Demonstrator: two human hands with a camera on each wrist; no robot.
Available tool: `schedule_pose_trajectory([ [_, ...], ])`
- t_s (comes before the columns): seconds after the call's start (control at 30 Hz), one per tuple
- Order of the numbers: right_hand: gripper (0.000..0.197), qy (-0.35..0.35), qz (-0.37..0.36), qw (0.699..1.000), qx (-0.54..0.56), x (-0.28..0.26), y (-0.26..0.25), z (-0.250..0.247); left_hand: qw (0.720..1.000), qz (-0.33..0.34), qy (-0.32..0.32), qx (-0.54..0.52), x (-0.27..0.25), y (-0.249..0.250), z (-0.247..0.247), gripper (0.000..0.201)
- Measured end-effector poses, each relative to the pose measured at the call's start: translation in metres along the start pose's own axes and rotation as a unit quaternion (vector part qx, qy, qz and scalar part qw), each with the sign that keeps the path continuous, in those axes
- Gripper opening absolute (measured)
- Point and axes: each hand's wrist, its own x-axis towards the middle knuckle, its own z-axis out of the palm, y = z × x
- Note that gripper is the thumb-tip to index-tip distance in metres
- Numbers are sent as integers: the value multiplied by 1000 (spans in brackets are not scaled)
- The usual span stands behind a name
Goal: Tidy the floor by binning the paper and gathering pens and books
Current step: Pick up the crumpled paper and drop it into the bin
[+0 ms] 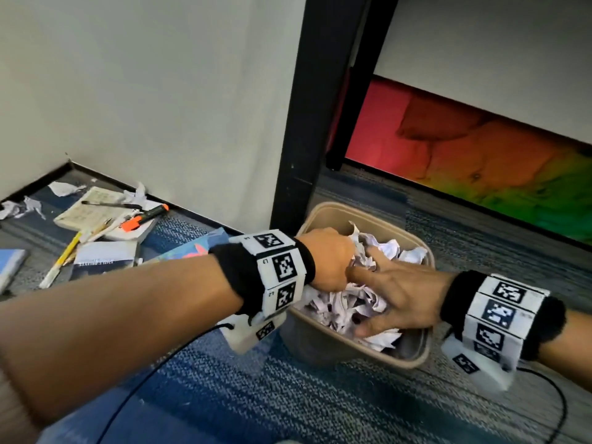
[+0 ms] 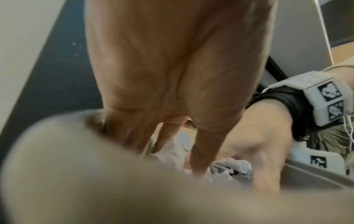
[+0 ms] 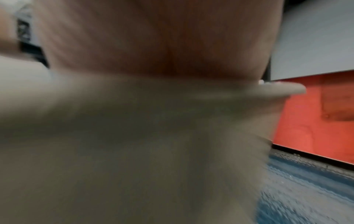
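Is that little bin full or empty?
Nearly full. Crumpled paper is heaped up to the rim of the bin, and both hands, left and right, are on the pile.

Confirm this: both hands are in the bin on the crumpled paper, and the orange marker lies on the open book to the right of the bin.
One thing is wrong: the marker and book lie to the left of the bin, by the wall, as the head view shows. The rest holds: left hand and right hand are both in the bin on the paper.
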Motion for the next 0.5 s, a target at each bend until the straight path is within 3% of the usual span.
schedule_pose_trajectory([
  [0.17,92,58,-19,998,22,-13,-5,-47,985,-24,165,-44,-14,-17,-20,28],
  [0.27,67,168,-14,986,-8,-15,-13,-70,968,-13,233,-92,-26,-35,-23,21],
  [0.37,31,316,-17,948,-26,-11,-38,-85,965,3,247,-88,-47,-51,-21,10],
  [0.5,28,359,-18,933,-2,-4,-114,-91,977,-17,198,-80,-82,-81,-5,13],
])
